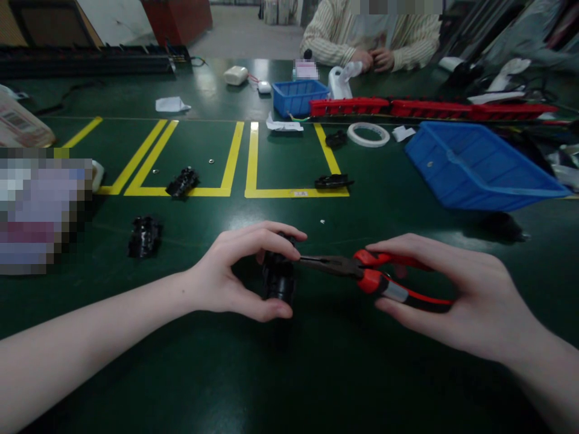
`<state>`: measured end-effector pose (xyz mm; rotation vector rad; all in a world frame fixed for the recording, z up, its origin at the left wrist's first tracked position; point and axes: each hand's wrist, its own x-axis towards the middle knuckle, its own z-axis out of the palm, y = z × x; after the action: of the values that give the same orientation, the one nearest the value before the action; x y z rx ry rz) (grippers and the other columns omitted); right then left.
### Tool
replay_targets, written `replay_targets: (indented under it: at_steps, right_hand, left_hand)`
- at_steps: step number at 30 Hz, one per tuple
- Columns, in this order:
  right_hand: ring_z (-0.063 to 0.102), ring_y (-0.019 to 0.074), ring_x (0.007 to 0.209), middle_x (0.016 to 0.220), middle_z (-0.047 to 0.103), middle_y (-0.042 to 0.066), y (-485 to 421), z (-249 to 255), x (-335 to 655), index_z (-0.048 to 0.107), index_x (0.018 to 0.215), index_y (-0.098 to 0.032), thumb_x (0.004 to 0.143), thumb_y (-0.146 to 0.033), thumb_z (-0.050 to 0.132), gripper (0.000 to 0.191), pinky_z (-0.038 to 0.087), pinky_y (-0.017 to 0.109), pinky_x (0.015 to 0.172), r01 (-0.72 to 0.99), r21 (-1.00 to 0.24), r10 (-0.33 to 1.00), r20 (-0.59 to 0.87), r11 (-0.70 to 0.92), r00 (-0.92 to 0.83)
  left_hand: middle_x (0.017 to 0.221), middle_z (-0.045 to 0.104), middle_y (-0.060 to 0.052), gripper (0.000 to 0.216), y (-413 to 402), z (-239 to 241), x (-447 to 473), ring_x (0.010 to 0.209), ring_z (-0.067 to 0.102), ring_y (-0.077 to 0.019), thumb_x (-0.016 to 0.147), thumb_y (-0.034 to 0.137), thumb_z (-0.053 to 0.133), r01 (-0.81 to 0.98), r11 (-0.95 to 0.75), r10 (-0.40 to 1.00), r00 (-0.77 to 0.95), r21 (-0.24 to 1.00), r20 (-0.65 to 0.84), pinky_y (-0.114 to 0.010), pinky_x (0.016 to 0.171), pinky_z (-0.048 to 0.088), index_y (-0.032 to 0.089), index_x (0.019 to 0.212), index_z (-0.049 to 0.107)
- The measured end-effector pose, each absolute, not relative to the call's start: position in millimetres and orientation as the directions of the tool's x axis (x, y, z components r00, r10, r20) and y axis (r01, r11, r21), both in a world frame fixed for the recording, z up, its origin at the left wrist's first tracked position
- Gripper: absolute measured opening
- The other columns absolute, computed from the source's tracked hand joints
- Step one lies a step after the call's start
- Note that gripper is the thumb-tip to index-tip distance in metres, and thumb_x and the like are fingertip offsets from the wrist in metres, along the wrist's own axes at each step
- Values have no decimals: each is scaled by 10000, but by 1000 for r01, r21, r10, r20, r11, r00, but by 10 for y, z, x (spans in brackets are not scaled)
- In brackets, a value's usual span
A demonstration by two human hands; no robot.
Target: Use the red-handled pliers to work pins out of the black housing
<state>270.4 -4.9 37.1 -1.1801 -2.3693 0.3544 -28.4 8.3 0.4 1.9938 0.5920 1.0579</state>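
Between the thumb and fingers of my left hand (246, 268) is a black plastic part (279, 278), held on end above the green table (208, 374). My right hand (456, 295) is wrapped round the red and black handles of needle-nose pliers (337, 265). The pliers' narrow jaws point left and reach the upper edge of the black part, beside my left index fingertip. Whether the tips grip anything there is too small to tell. A similar black part (145, 236) lies to the left of my left hand.
Several more black pieces (183, 182) lie near yellow tape lines (181, 191). A blue bin (488, 166) stands at right, a smaller blue basket (298, 99) farther back. A tape roll (368, 134) and red strips (429, 110) lie nearby. Another person (371, 36) sits across the table.
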Motion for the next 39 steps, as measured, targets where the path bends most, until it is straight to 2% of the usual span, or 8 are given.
replay_targets:
  at_steps: [3, 9, 15, 21, 33, 39]
  right_hand:
    - [705, 238, 823, 1005, 718, 13, -52, 350, 2710, 616, 1108, -300, 764, -446, 681, 379, 593, 384, 741, 680, -449, 814, 281, 580, -509]
    - [700, 210, 795, 992, 719, 14, -33, 341, 2703, 627, 1104, -270, 757, -396, 703, 376, 586, 349, 695, 655, -480, 811, 299, 584, -503]
    - [701, 207, 778, 988, 726, 23, 6, 309, 2740, 626, 1128, -263, 767, -381, 711, 389, 589, 339, 707, 603, -484, 769, 315, 634, -556]
    - [704, 201, 778, 993, 728, 20, 11, 299, 2754, 621, 1135, -269, 788, -386, 694, 374, 586, 323, 678, 605, -487, 773, 317, 630, -549]
    - [695, 221, 795, 984, 714, 38, -3, 300, 2697, 579, 1126, -261, 805, -420, 670, 369, 569, 371, 656, 613, -355, 708, 372, 706, -600]
    - [672, 231, 805, 979, 707, 45, 23, 314, 2748, 573, 1143, -257, 798, -409, 674, 391, 539, 396, 662, 615, -281, 671, 406, 737, -620]
  left_hand:
    - [1244, 651, -148, 490, 91, -2, -282, 1123, 629, -308, 654, 358, 842, 25, -577, 693, 544, 816, 473, -424, 864, 550, 201, 1077, 652]
    - [1249, 645, -143, 486, 100, -9, -290, 1129, 623, -308, 662, 359, 840, 11, -559, 704, 534, 829, 468, -424, 877, 545, 197, 1077, 646]
    - [1291, 616, -143, 486, 88, 9, -313, 1170, 596, -309, 701, 367, 829, 31, -532, 712, 557, 846, 427, -420, 931, 524, 193, 1109, 631]
    - [1362, 560, -118, 507, 105, 20, -331, 1243, 544, -313, 723, 343, 825, -27, -452, 699, 610, 891, 373, -439, 995, 496, 232, 1176, 625]
    - [1305, 602, -94, 470, 108, 16, -327, 1193, 576, -282, 728, 302, 824, 37, -471, 722, 590, 881, 361, -414, 1023, 471, 220, 1156, 649]
    - [1303, 606, -71, 726, 97, -1, -328, 1222, 562, -258, 699, 281, 844, -12, -385, 753, 574, 923, 321, -371, 1054, 452, 247, 1345, 514]
